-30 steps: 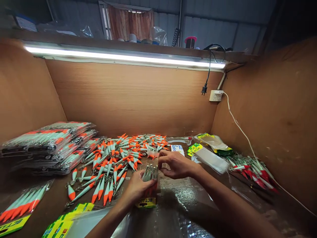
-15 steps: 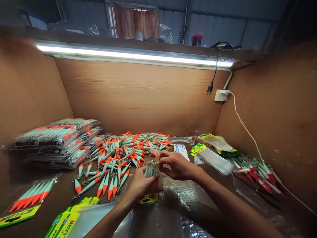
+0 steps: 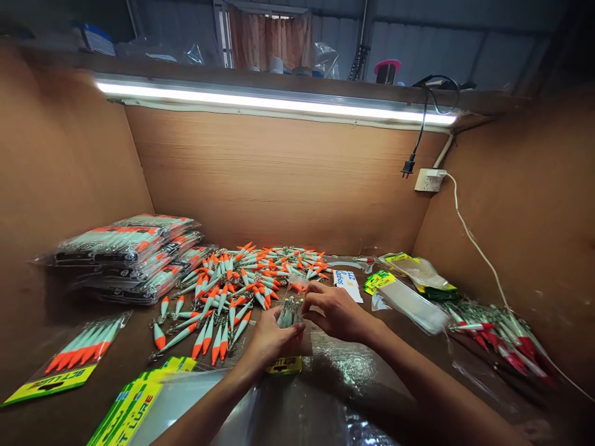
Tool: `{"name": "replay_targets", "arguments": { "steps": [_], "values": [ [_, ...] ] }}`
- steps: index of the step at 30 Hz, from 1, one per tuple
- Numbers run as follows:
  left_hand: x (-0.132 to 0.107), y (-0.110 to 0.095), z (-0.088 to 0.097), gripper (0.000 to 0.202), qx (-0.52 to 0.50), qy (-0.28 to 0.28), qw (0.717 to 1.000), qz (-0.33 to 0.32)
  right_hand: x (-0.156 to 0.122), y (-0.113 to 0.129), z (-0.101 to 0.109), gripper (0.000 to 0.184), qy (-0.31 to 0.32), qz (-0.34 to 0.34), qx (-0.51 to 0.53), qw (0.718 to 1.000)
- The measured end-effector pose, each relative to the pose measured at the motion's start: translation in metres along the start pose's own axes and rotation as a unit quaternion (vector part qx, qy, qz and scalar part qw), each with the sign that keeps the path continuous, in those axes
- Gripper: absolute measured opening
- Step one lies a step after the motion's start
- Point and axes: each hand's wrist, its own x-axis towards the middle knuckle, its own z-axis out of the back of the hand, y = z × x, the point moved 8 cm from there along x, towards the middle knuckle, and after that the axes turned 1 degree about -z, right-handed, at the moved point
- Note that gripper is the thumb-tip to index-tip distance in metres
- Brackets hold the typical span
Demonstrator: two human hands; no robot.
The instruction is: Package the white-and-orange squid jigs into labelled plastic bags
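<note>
- The left hand [image 3: 272,337] is closed round a clear bag [image 3: 286,347], held upright near the middle of the bench's front edge. The right hand [image 3: 337,310] pinches the top of the bundle of lures [image 3: 289,313] that sticks out of the bag.
- The hook ends point up at the right fingertips, so a hook could prick a finger or snag the bag's mouth.
- If the left hand's hold slackens, the bundle could fan out and spill.
- Just beyond the hands, a loose pile of lures [image 3: 242,279] spreads toward the back wall, and stray hooks there could catch a sleeve or the bag.
- Packed stacks [image 3: 134,254] fill the bench's [image 3: 125,337] left side.
- Empty bags [image 3: 409,300] and red lures [image 3: 493,331] crowd the right side.
</note>
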Motion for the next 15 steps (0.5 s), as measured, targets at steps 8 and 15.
{"name": "replay_targets", "arguments": {
  "steps": [8, 15],
  "values": [
    [0.001, 0.012, -0.007, 0.043, -0.08, 0.049, 0.995, 0.035, 0.001, -0.003, 0.015, 0.008, -0.015, 0.05, 0.073, 0.996],
    [-0.006, 0.014, -0.024, 0.048, -0.234, 0.132, 0.962, 0.055, 0.0, -0.017, 0.023, 0.007, -0.027, 0.023, 0.059, 0.998]
  ]
}}
